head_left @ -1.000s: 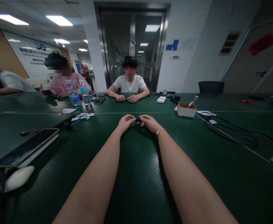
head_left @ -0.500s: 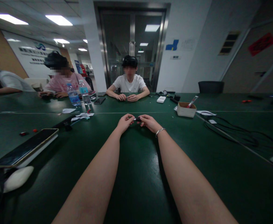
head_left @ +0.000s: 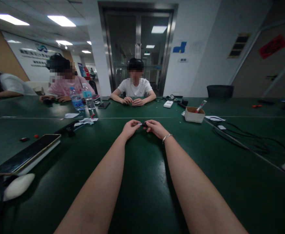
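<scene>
Holding a black piece (head_left: 144, 124) between left hand (head_left: 132, 128) and right hand (head_left: 156, 128), over the tabletop (head_left: 142, 182).
Pinched from left and right, too small to identify; apparently mid-handling, likely calling next for a steady, even grip from both sides.

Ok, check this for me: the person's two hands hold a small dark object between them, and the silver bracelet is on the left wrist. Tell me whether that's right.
Not quite: the silver bracelet is on the wrist of the right hand, as the head view shows. The left hand and right hand do hold the small dark object between them.
</scene>
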Demonstrator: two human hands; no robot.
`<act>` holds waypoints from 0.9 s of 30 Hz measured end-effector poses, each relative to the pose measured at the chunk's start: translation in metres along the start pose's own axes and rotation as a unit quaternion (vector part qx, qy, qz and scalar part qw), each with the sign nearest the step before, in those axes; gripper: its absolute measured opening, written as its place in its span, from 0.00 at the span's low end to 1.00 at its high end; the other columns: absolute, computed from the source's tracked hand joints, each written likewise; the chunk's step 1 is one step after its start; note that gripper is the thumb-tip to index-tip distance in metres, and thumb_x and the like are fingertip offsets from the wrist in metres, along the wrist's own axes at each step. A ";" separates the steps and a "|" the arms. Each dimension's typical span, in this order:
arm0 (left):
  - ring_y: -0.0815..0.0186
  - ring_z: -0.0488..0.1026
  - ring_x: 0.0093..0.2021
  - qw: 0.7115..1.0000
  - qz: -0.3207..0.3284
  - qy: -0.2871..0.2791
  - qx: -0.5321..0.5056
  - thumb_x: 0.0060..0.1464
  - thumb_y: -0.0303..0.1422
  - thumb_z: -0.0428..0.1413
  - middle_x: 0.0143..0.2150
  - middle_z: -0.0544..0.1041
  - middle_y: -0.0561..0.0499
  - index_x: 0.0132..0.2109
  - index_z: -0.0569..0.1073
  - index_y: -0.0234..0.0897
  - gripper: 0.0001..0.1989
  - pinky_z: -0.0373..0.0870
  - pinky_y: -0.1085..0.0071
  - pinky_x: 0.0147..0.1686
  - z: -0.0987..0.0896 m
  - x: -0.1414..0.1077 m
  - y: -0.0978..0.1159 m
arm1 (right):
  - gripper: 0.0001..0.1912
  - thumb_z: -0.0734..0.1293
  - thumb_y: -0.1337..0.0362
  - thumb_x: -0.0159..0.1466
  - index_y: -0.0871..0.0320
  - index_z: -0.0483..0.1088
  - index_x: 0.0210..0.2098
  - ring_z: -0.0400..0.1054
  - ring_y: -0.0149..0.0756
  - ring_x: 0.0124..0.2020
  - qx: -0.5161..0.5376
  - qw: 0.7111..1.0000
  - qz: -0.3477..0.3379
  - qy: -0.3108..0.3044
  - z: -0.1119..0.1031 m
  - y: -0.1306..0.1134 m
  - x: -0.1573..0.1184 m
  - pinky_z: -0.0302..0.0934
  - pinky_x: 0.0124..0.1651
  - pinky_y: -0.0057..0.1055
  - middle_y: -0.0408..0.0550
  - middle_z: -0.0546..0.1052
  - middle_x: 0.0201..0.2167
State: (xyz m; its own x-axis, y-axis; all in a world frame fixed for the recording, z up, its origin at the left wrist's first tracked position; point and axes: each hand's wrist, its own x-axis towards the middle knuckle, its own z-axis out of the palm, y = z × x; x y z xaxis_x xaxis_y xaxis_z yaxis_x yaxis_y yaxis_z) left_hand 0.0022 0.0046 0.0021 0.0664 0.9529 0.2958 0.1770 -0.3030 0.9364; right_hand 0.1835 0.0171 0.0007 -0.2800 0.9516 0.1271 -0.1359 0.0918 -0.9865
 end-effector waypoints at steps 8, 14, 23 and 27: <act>0.68 0.67 0.25 0.998 -0.001 0.003 0.062 0.48 0.47 0.56 0.25 0.74 0.50 0.30 0.75 0.34 0.18 0.61 0.71 0.28 -0.001 0.004 -0.008 | 0.05 0.68 0.68 0.60 0.61 0.70 0.37 0.66 0.24 0.18 -0.003 1.000 0.004 0.002 0.000 -0.002 -0.001 0.61 0.22 0.20 0.46 0.77 0.25; 0.68 0.64 0.22 0.991 -0.009 -0.004 0.131 0.52 0.51 0.50 0.20 0.71 0.51 0.24 0.72 0.35 0.24 0.59 0.71 0.26 -0.003 0.009 -0.017 | 0.08 0.69 0.71 0.57 0.60 0.71 0.37 0.66 0.23 0.17 -0.019 1.000 -0.008 -0.020 0.002 -0.004 -0.003 0.62 0.22 0.20 0.44 0.77 0.26; 0.69 0.61 0.19 0.990 -0.068 0.080 0.093 0.51 0.48 0.50 0.17 0.67 0.52 0.20 0.69 0.36 0.22 0.55 0.71 0.23 -0.005 0.012 -0.014 | 0.15 0.72 0.69 0.51 0.58 0.70 0.38 0.66 0.23 0.18 0.022 0.999 -0.045 -0.012 -0.001 -0.005 -0.006 0.63 0.25 0.23 0.37 0.72 0.24; 0.69 0.62 0.19 0.990 -0.074 0.079 0.091 0.51 0.49 0.50 0.19 0.69 0.52 0.21 0.70 0.36 0.22 0.55 0.71 0.23 -0.006 0.014 -0.016 | 0.15 0.72 0.69 0.51 0.57 0.71 0.39 0.66 0.23 0.19 0.024 0.999 -0.036 -0.016 -0.001 -0.006 -0.006 0.63 0.26 0.23 0.39 0.74 0.27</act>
State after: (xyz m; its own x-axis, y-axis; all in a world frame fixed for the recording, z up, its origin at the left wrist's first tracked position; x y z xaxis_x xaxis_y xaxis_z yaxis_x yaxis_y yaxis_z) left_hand -0.0054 0.0229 -0.0079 -0.1252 0.9723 0.1972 0.3488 -0.1429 0.9262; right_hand 0.1872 0.0108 0.0053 -0.2981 0.9332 0.2008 -0.2012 0.1442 -0.9689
